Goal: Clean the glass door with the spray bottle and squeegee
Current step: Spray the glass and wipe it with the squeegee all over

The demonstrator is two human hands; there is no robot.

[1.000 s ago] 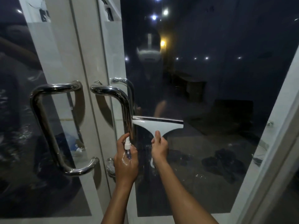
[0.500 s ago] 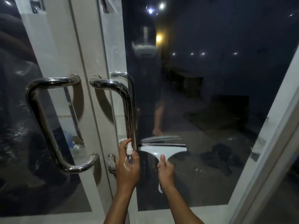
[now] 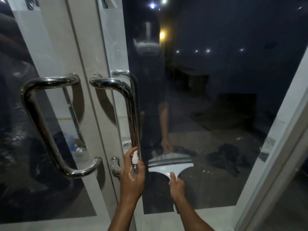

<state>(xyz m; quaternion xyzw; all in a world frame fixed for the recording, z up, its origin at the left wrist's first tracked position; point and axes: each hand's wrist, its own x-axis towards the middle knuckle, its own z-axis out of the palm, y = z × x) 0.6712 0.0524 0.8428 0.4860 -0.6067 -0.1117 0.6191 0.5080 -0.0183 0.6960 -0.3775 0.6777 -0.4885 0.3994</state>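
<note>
right hand [image 3: 177, 185] grips the light, stiff squeegee [image 3: 170, 165] by its handle, blade against the slick glass door [image 3: 216, 97]; left hand [image 3: 133, 174] holds the small spray bottle [image 3: 135, 164].

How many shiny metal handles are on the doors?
3: one handle on the left door, one on the right door, near the left hand, and one partly seen behind the glass. Others may be hidden.

Dim, glass glare, wide-angle edge bending
</note>
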